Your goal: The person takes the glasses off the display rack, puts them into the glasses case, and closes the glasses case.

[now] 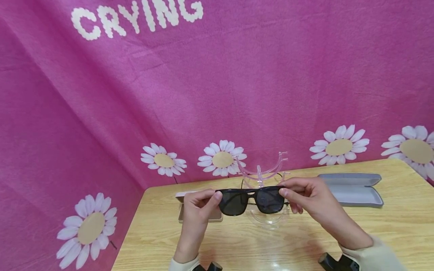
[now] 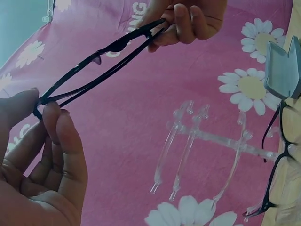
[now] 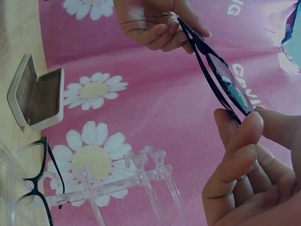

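A pair of dark sunglasses (image 1: pixel 243 199) is held up below the centre of the head view, just right of the middle, its 2 lenses level side by side. The left hand (image 1: pixel 196 214) pinches the end at the left of the frame between thumb and fingers; the right hand (image 1: pixel 310 194) pinches the opposite end, so both hands are grasping the same pair. In the wrist views the temple arms lie close along the front.

Behind the sunglasses, lower centre right in the head view, stands a clear display stand (image 1: pixel 259 175) with curved arms. A 2nd pair, black-framed glasses (image 2: pixel 285 153), is at its lower part, at the right edge of the left wrist view.

On the wooden surface (image 1: pixel 149 222), 1 open grey case (image 1: pixel 352 192) lies at lower right of the head view. Another open case (image 3: pixel 51 101), with a brown inside, shows at the left of the right wrist view and is partly covered by the left hand in the head view.

A pink cloth (image 1: pixel 271 82) hangs behind, with white daisies (image 1: pixel 222 160) and the letters "CRYING" (image 1: pixel 142 17) at upper left.
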The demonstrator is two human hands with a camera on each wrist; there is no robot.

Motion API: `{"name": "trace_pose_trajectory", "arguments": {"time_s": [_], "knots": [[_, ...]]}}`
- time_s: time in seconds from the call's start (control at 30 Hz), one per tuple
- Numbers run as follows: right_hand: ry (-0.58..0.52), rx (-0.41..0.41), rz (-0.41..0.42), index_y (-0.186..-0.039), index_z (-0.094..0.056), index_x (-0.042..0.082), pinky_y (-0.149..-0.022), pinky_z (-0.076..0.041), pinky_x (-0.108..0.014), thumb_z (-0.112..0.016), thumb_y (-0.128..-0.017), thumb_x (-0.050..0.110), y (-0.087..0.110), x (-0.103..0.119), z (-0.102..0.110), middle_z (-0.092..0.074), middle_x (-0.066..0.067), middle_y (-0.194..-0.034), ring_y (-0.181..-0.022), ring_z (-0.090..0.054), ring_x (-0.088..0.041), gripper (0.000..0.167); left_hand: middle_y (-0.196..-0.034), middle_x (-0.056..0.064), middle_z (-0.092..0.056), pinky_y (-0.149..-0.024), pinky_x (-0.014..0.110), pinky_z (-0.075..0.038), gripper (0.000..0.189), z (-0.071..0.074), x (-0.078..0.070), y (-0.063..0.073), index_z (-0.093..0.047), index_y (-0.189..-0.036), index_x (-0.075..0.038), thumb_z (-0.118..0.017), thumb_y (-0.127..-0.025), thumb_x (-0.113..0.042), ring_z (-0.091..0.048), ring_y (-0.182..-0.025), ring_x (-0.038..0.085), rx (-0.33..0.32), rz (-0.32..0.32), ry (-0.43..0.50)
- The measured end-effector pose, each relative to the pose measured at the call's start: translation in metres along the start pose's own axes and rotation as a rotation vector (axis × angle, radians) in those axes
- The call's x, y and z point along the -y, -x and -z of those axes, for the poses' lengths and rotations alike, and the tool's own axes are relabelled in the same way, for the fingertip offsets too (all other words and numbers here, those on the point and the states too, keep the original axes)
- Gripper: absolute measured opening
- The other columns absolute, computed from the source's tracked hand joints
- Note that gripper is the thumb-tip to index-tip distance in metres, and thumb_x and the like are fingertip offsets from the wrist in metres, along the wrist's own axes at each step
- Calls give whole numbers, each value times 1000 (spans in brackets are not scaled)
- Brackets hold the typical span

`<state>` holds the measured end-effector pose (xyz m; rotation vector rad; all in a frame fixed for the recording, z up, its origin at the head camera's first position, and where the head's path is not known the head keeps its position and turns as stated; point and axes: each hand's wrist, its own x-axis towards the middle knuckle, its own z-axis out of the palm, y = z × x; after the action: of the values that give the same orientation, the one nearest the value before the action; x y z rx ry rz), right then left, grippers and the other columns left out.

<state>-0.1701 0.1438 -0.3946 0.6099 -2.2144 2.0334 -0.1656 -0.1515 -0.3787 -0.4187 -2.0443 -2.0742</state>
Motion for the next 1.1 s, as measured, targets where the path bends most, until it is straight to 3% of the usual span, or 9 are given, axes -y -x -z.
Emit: {"name": "trace_pose_trajectory", "arguments": {"time_s": [0.13, 0.4, 0.57, 0.7, 0.9, 1.1], "knots": [[-23, 17, -6, -105, -77, 28, -47, -43, -29, -66, -99, 0, -1, -3, -4, -63, 12, -65, -53, -55, -5, 31, -81, -15, -76, -68, 18, -58, 23, 8, -2, -1, -72, -103, 20, -71, -96, -2, -68, -71, 0, -5, 59, -52], [-73, 26, -16, -102, -78, 29, -46, -45, -27, -66, -99, 0, -5, -7, -15, -64, 12, -64, -53, -57, -4, 31, -82, -17, -73, -74, 21, -61, 25, 26, 2, -2, -71, -105, 19, -64, -102, -5, -66, -73, -1, 85, 38, -114], [-79, 40, -64, -99, -76, 19, -47, -48, -26, -68, -98, 4, -9, -9, -24, -65, 13, -64, -52, -58, -4, 17, -78, -17, -71, -71, 21, -61, 23, 37, 7, -2, -71, -105, 19, -64, -101, -2, -63, -68, 0, 91, 26, -132], [-80, 50, -108, -100, -73, 3, -48, -49, -25, -70, -98, 6, -12, -9, -32, -67, 13, -66, -51, -59, -5, 4, -77, -15, -71, -68, 23, -61, 23, 47, 12, -1, -70, -105, 20, -65, -100, -1, -63, -66, 2, 74, 68, -127], [-81, 54, -141, -110, -64, -18, -49, -49, -24, -67, -99, 6, -16, -11, -42, -67, 15, -66, -52, -61, -4, 26, -76, -13, -70, -65, 23, -62, 27, 58, 17, 2, -64, -106, 27, -64, -100, 1, -64, -64, 3, 49, 98, -109], [-97, 89, -171, -116, -63, -20, -51, -50, -22, -65, -101, 6, -19, -15, -54, -70, 16, -71, -55, -61, -2, 31, -72, -12, -67, -64, 23, -61, 25, 69, 23, 4, -64, -106, 28, -62, -99, 4, -64, -63, 3, 12, 112, -139]]}}
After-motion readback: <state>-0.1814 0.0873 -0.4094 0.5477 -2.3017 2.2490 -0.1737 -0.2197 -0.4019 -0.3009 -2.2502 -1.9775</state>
